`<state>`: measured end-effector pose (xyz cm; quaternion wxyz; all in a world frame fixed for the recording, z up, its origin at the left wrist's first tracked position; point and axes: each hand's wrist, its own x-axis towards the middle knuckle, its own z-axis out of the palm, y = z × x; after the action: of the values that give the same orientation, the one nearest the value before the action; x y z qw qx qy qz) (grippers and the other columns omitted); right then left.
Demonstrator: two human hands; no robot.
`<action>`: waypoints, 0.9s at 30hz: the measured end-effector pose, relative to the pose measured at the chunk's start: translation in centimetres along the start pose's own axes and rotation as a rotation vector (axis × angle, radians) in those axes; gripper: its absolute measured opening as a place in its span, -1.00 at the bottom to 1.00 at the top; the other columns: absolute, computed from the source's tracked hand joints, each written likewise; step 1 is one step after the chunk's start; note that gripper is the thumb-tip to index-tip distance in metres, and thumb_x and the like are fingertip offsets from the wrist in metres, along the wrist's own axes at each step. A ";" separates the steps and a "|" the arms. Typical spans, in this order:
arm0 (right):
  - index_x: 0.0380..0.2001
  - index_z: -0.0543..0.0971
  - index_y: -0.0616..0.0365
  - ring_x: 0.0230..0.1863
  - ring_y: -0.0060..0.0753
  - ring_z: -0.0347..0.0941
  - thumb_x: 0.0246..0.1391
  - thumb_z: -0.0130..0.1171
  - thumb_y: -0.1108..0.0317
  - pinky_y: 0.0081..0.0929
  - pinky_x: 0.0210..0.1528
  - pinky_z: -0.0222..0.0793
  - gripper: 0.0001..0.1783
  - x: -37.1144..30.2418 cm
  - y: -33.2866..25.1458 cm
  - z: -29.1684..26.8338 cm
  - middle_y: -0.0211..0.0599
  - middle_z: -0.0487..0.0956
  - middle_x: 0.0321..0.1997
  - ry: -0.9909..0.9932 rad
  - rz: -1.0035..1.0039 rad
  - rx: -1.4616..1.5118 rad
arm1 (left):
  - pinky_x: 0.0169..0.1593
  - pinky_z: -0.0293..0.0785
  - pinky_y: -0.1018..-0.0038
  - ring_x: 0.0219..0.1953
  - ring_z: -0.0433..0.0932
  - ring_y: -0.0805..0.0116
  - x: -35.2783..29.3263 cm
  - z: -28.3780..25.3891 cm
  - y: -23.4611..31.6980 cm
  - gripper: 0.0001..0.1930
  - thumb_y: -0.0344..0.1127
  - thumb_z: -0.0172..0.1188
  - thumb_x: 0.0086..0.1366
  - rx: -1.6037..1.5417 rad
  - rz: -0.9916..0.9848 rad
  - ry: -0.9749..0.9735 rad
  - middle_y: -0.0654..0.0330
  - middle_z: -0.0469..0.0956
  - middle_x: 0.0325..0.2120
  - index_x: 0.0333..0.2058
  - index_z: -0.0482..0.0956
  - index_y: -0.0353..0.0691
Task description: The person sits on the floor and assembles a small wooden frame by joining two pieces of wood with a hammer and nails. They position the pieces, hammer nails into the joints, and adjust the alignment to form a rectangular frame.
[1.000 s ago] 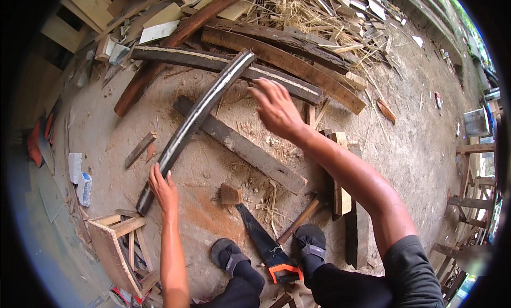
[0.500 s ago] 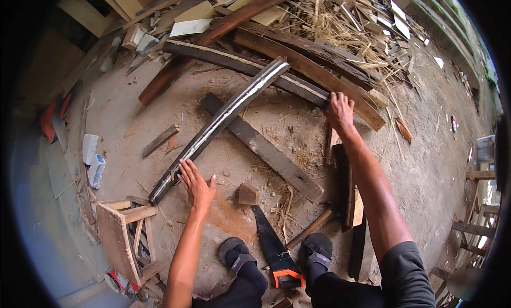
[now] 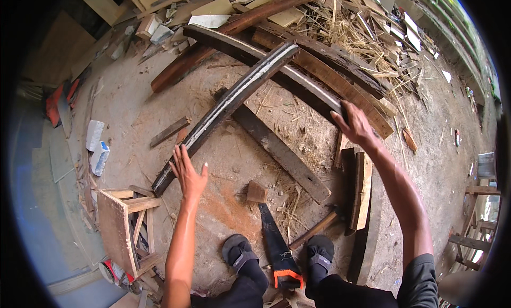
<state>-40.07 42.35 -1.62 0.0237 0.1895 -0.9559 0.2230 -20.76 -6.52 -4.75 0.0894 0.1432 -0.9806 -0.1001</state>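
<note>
A dark wooden beam with a white-streaked top slants from the lower left toward the upper middle. My left hand lies against its near end, fingers stretched and thumb apart. Beneath it crosses a second dark beam, with a pale strip along its upper edge. At that beam's right end is my right hand, thumb on the near side and fingers over the far side, closed on it. A flat dark plank rests on the ground below the two.
Near my feet lie a handsaw with an orange-edged handle, a wood block and a hammer-like wooden handle. A wooden stool stands on its side at left. Scrap wood and straw are heaped at the back.
My right hand has gone from resting on the crossing beam's end to gripping it, and that beam shows more of its near side. My left hand stays by the streaked beam.
</note>
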 end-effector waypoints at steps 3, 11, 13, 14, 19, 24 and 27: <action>0.04 0.50 0.38 -0.10 -0.11 0.54 0.36 -0.14 -0.27 -0.07 -0.02 0.47 -0.22 -1.5 -3.4 0.7 0.04 0.62 -0.15 -0.234 0.223 0.410 | 0.44 -0.11 -0.18 0.46 0.02 -0.09 2.2 -0.9 -0.6 0.04 -0.11 0.44 0.15 0.015 -0.046 -0.053 -0.10 0.06 0.41 0.44 -0.06 -0.17; 0.23 0.43 0.37 0.26 -0.09 0.41 0.28 -0.10 -0.40 -0.26 0.31 0.26 -0.06 -1.8 -4.4 1.9 0.10 0.51 0.21 -0.452 0.361 0.649 | 0.24 0.26 -0.06 0.20 0.39 -0.08 3.5 -0.2 -3.0 -0.27 -0.12 0.39 0.22 0.065 0.008 0.017 -0.05 0.41 0.14 0.27 0.26 -0.23; 0.20 0.44 0.39 0.22 -0.08 0.43 0.24 -0.03 -0.41 -0.23 0.29 0.29 -0.05 -1.9 -4.9 1.2 0.13 0.51 0.19 -0.402 0.353 0.635 | 0.23 0.27 -0.05 0.17 0.40 -0.06 2.5 0.0 -2.8 -0.29 -0.12 0.39 0.23 0.085 0.033 0.047 -0.04 0.42 0.10 0.25 0.29 -0.24; 0.17 0.45 0.39 0.20 -0.08 0.44 0.22 0.02 -0.40 -0.22 0.27 0.30 -0.06 -1.8 -4.7 0.8 0.13 0.52 0.16 -0.384 0.355 0.576 | 0.23 0.28 -0.04 0.16 0.40 -0.07 2.2 0.1 -2.7 -0.29 -0.12 0.40 0.22 0.077 0.044 0.054 -0.04 0.42 0.10 0.24 0.29 -0.24; 0.01 0.37 0.30 0.03 0.03 0.40 -0.11 0.49 0.13 -0.11 0.10 0.33 -0.27 -3.7 -3.1 2.1 0.00 0.46 -0.06 -0.035 0.117 0.035 | 0.21 0.30 -0.01 0.13 0.42 -0.09 1.2 -0.6 -2.0 -0.29 -0.16 0.43 0.17 0.043 0.085 0.054 -0.05 0.43 0.08 0.22 0.32 -0.26; 0.01 0.34 0.28 0.10 0.02 0.35 -0.27 0.51 0.24 -0.12 0.16 0.25 -0.22 -8.0 -2.6 2.7 -0.01 0.42 -0.02 -0.023 0.133 -0.228 | 0.19 0.31 0.04 0.11 0.43 -0.11 1.4 -1.5 -1.9 -0.31 -0.18 0.44 0.16 -0.007 0.038 0.112 -0.07 0.45 0.06 0.19 0.34 -0.28; 0.03 0.30 0.29 0.11 0.05 0.35 -0.31 0.54 0.26 -0.10 0.19 0.25 -0.16 -9.4 -3.0 2.4 -0.01 0.43 -0.03 -0.036 0.140 -0.130 | 0.22 0.31 0.06 0.14 0.42 -0.11 2.4 -2.2 -2.1 -0.32 -0.19 0.44 0.17 -0.026 -0.018 0.127 -0.09 0.46 0.07 0.19 0.36 -0.29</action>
<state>-30.16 42.12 -3.74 0.0029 0.1242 -0.9796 0.1579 -21.97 -9.58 -2.71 0.1524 0.1570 -0.9702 -0.1043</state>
